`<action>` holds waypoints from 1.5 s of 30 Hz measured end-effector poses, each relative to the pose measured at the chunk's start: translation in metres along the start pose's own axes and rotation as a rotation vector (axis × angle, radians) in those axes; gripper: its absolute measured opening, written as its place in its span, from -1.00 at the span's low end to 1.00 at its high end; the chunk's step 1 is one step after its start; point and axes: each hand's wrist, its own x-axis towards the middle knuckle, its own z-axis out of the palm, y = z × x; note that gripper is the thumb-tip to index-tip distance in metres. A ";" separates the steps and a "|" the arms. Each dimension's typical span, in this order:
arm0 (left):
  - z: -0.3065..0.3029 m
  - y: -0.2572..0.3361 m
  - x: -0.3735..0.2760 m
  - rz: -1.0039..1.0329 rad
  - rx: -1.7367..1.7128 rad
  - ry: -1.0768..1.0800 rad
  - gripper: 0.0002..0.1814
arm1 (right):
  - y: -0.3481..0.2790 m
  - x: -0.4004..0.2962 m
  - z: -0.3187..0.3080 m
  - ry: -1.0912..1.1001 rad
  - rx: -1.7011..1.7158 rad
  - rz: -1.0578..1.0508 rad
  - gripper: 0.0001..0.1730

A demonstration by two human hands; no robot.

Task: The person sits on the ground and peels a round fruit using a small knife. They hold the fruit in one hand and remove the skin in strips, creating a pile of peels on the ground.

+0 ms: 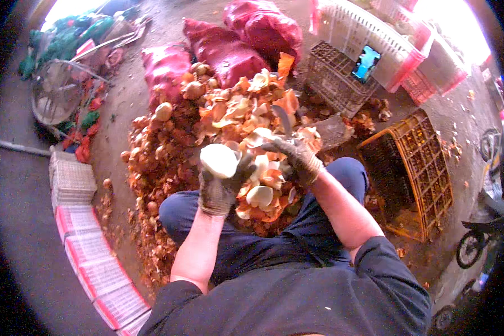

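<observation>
My left hand (220,189), in a soiled knit work glove, holds a peeled white onion (218,161) above my lap. To its right, my gloved right hand (296,157) grips a knife whose dark curved blade (282,118) points away from me; its handle is mostly hidden by the fingers. The blade and the onion are apart. Between and beyond my hands lies a heap of onion skins (248,105). A pale piece of onion or peel (259,196) rests among the skins between my knees. Unpeeled onions (164,111) are piled to the left.
Red mesh sacks (227,50) stand beyond the heap. A phone (366,63) leans by a brown plastic crate (336,77), near white crates (361,29). An orange crate (428,168) lies tipped at my right. Stacked white crates (88,248) line the left; a fan (59,92) stands far left.
</observation>
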 end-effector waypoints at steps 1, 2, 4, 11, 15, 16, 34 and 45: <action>0.012 -0.002 -0.007 -0.009 -0.035 -0.029 -0.16 | -0.002 0.000 0.005 0.008 0.075 -0.006 -0.52; 0.024 -0.005 -0.012 -0.022 -0.074 -0.060 -0.22 | -0.004 0.000 0.009 0.019 0.147 -0.010 -0.55; 0.047 -0.017 -0.015 -0.037 -0.521 -0.144 -0.32 | 0.001 0.008 0.017 0.007 0.172 -0.048 -0.60; -0.047 0.013 0.061 -0.061 -0.375 -0.160 -0.05 | 0.028 0.017 0.002 0.132 -0.011 0.019 -0.42; -0.057 0.049 0.035 0.286 0.271 0.055 -0.48 | 0.020 0.008 -0.007 0.231 -0.766 -0.066 -0.49; -0.048 0.055 0.029 0.207 -0.335 0.099 -0.50 | 0.013 0.005 -0.005 0.222 -0.786 0.004 -0.52; 0.134 0.064 0.110 -0.183 0.144 -0.249 -0.30 | -0.028 0.003 -0.002 -0.095 -0.890 0.262 -0.64; 0.361 0.112 0.271 1.367 1.763 -0.567 -0.64 | -0.010 0.025 0.009 -0.162 -0.952 0.251 -0.62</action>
